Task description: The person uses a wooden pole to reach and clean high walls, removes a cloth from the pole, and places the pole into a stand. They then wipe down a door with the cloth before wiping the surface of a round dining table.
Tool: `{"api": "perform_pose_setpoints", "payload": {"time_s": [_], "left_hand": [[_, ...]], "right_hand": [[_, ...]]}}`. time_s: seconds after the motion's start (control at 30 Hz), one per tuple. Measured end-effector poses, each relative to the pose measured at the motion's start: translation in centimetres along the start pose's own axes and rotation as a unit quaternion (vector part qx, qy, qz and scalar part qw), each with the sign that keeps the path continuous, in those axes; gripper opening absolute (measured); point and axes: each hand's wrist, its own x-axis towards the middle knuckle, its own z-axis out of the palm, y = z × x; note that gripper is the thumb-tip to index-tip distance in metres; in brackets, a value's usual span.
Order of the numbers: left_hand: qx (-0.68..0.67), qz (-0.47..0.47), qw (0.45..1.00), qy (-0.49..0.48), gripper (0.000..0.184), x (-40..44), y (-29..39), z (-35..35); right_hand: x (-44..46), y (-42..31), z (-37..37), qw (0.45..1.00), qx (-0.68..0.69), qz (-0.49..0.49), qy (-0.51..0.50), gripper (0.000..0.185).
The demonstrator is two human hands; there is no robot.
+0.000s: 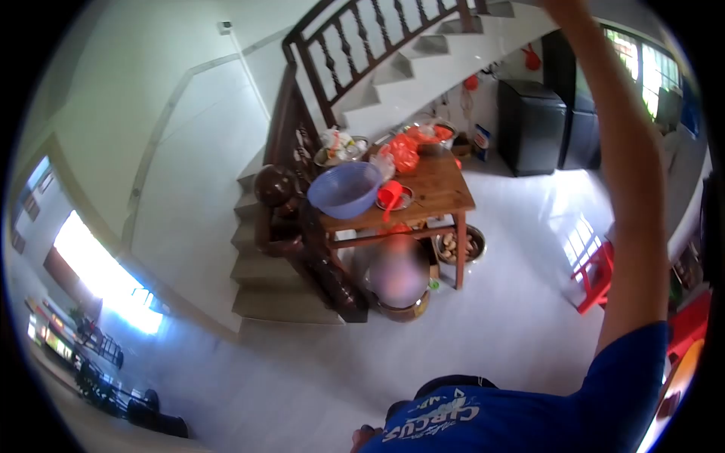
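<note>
My right arm (634, 174), bare below a blue short sleeve, stretches up along the right side of the view. Its hand lies past the top edge, so the fingers do not show. At the bottom edge, just left of the printed blue shirt (483, 419), a small part of my left hand (365, 438) is visible. Its fingers are too cut off to tell whether they hold anything. Neither hand is seen touching the wooden table (445, 181) ahead, which bears a purple basin (346, 189), a red dipper (390, 195) and a red plastic bag (404, 155).
A staircase (283, 283) with a dark carved railing rises behind the table. Beneath the table stand a blurred pot (402, 311) and a bowl of brownish lumps (472, 253). A dark appliance (531, 128) stands at the back; a red stool (598, 279) is at right.
</note>
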Motion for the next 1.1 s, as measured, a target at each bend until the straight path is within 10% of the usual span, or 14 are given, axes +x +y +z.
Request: {"api": "perform_pose_setpoints", "payload": {"time_s": [0.4, 0.57, 1.1], "left_hand": [[-0.022, 0.029, 0.999, 0.037, 0.053, 4.6, 5.7, -8.1], [0.006, 0.059, 0.998, -0.027, 0.054, 4.1, 9.4, -9.2], [0.009, 0.125, 0.992, 0.011, 0.052, 7.3, 33.9, -2.5]], "right_hand": [[-46.9, -5.1, -27.5, 0.879, -0.051, 0.249, -0.403, 0.024], [-48.2, -10.2, -32.4, 0.71, -0.03, 0.532, -0.46, 0.03], [-51.9, 17.2, -30.8, 0.703, -0.077, 0.49, -0.51, 0.036]]}}
